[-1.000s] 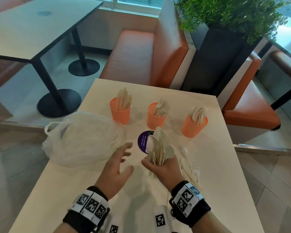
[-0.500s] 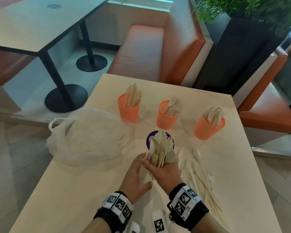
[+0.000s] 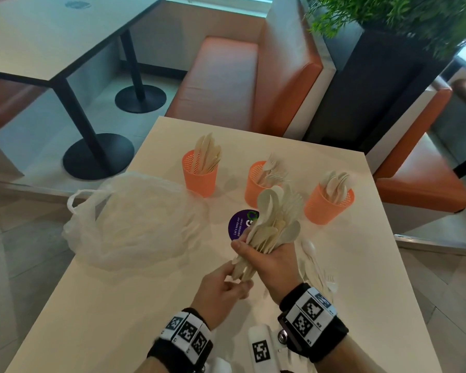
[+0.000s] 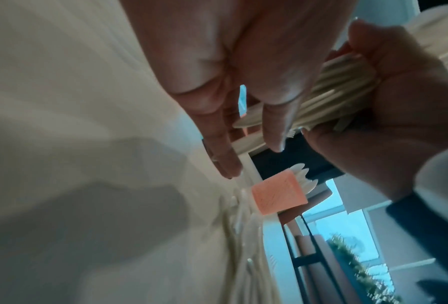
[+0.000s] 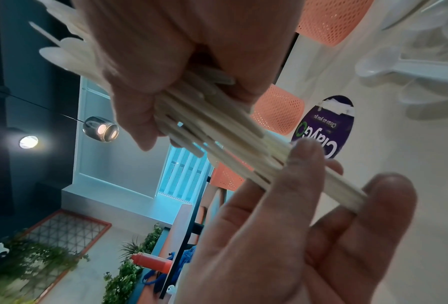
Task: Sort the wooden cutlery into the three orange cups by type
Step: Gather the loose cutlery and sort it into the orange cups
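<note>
right grip: my right hand (image 3: pixel 271 261) is clenched around a fat bundle of wooden cutlery (image 3: pixel 276 219), spoon bowls and fork tines fanning up and away from me, handles poking out below the fist. Right wrist cam shows the same, fingers (image 5: pixel 139 115) wrapped round the handles (image 5: pixel 217 131).

left grip: my left hand (image 3: pixel 221 290) sits just under the bundle, thumb and fingertips (image 5: pixel 306 156) pinching the handle ends. In the left wrist view the fingers (image 4: pixel 275 127) lie along those sticks, fairly straight. Can't tell how many pieces it's got.

loose pile: more wooden cutlery (image 3: pixel 316 267) lying flat on the desk (image 3: pixel 119 305), just right of my right hand.

sticker: a round purple sticker (image 3: pixel 238 224) on the desk, partly hidden behind the bundle.

cups: three orange cups in a row beyond the bundle. The left cup (image 3: pixel 199 179) has flat knife-looking pieces, the middle cup (image 3: pixel 253 188) has forks, the right cup (image 3: pixel 326 207) has spoons. All upright, apart from each other.

bag: crumpled clear plastic bag (image 3: pixel 135 222) on the left part of the desk, near the left cup.

background: orange bench seats (image 3: pixel 226 76), a dark planter with greenery (image 3: pixel 388 14), another table (image 3: pixel 38 36) off left.
</note>
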Demonstrator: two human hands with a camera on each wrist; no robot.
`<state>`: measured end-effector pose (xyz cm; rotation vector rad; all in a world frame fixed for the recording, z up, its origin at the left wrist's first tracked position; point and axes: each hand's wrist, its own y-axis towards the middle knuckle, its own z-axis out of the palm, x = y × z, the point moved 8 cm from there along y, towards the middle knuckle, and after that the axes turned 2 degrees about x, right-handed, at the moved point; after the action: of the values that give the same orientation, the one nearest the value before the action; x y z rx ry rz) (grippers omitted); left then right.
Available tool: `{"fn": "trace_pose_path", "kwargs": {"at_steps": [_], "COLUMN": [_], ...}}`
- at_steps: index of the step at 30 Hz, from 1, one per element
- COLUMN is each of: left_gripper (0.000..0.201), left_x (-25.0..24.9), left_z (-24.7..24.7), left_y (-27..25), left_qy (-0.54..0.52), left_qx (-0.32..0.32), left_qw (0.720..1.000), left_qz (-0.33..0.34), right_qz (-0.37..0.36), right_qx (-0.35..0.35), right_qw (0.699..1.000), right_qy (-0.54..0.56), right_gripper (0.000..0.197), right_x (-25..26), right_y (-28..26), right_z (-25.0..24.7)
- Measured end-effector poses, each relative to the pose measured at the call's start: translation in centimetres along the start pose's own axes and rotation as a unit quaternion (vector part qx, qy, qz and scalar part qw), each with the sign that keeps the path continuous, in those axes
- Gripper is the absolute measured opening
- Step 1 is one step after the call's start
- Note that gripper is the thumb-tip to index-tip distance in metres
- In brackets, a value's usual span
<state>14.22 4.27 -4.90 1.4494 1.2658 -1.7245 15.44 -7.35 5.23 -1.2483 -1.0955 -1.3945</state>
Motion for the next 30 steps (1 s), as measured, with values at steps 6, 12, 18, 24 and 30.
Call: {"fn": "trace_pose_path", "kwargs": {"at_steps": [6,12,18,24,30], "left_gripper": [0.071,0.046,0.063,0.077,0.071], "left_x": [1.1,0.9,-3.0,-5.0,-5.5], "left_z": [-0.2,0.6,0.8,-1.1,-1.1], "left_y": [0.2,0.0,0.1,-1.1,-1.0], "left_qy": [0.012,0.061,-0.010,-0.038,0.025], "left_qx": [0.034,0.083,0.069,0.123,0.149], "left_qw": [0.999,0.994,0.998,0.991,0.988], "left_qz": [-0.036,-0.047,-0.001,0.025,0.036], "right_qz": [0.015,0.001,0.065,0.065,0.061], "right_qx": [0.005,0.002,-0.012,0.038,0.125], "right_qw": [1.000,1.000,0.998,0.992,0.960], "right_qy": [-0.007,-0.024,0.001,-0.106,-0.243], "right_gripper": [0.027,0.028,0.027,0.015,0.013], "right_x": [0.6,1.2,-0.7,-1.8,-5.1], "right_y": [0.2,-0.1,-1.3,-1.6,-3.2], "right_z": [0.0,-0.1,0.1,-0.6,2.4]}}
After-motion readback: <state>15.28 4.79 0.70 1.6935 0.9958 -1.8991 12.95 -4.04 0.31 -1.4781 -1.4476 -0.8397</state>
